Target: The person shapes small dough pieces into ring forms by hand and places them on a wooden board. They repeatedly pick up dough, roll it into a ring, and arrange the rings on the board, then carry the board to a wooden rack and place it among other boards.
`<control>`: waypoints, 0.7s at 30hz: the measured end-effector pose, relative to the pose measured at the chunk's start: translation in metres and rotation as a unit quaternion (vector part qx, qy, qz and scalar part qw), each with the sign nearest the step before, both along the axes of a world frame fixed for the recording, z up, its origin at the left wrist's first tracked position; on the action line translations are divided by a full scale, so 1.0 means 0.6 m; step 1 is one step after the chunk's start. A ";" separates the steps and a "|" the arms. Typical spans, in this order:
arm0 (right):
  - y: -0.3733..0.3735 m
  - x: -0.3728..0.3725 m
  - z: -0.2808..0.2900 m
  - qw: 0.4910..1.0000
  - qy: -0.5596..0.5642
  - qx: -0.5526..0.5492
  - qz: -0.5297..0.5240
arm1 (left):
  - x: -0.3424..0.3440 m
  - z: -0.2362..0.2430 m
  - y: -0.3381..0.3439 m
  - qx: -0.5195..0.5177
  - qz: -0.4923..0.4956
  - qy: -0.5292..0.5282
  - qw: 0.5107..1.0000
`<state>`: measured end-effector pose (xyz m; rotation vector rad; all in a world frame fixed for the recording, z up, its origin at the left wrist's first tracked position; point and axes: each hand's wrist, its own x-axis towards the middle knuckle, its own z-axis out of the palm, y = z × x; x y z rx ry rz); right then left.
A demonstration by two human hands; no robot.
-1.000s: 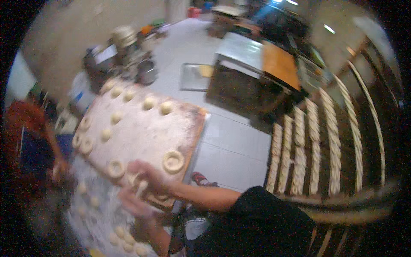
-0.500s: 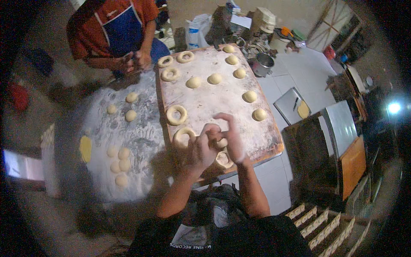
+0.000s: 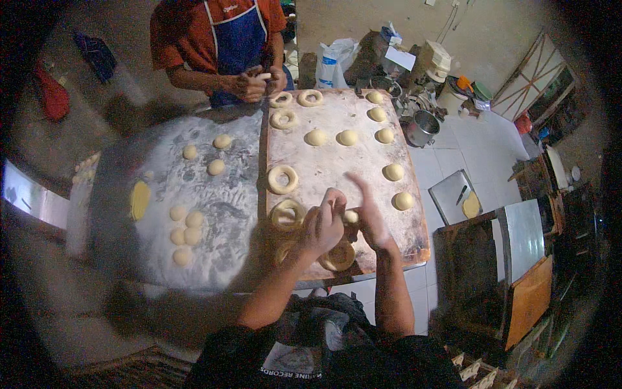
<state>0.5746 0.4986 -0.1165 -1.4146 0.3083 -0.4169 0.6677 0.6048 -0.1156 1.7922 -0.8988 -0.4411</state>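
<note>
Both hands pinching one little dough ball over the floured board

The left hand (image 3: 324, 223) is curled around the dough ball (image 3: 350, 216) and the right hand (image 3: 370, 217) presses it from the 3 o'clock side with fingers half spread — so it's gripped between the two, just above the wooden board (image 3: 337, 162). Dough like that looks soft, light and a bit sticky, so I'd hold it gently by the sides, not squash it. Finished dough rings sit at 6 o'clock (image 3: 339, 257) and 9 o'clock (image 3: 287, 213) of the hands, with plain balls (image 3: 393, 172) further up the board. At 9 o'clock the floured table (image 3: 214, 214) holds more balls — at 12 another person's hands (image 3: 254, 82) are working dough too.
</note>
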 end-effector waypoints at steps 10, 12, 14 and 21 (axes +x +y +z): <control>-0.075 0.076 -0.070 0.896 0.298 -0.319 -0.088 | 0.093 -0.050 -0.036 0.255 0.122 -0.216 0.934; -0.073 0.068 -0.102 0.870 0.363 -0.334 -0.011 | 0.088 -0.047 -0.014 0.364 0.045 -0.264 0.892; -0.065 0.062 -0.118 0.825 0.385 -0.413 -0.006 | 0.079 -0.041 0.003 0.413 -0.024 -0.239 0.878; -0.001 0.059 -0.046 0.806 0.386 -0.442 -0.075 | 0.072 -0.025 0.035 0.253 -0.019 -0.125 0.959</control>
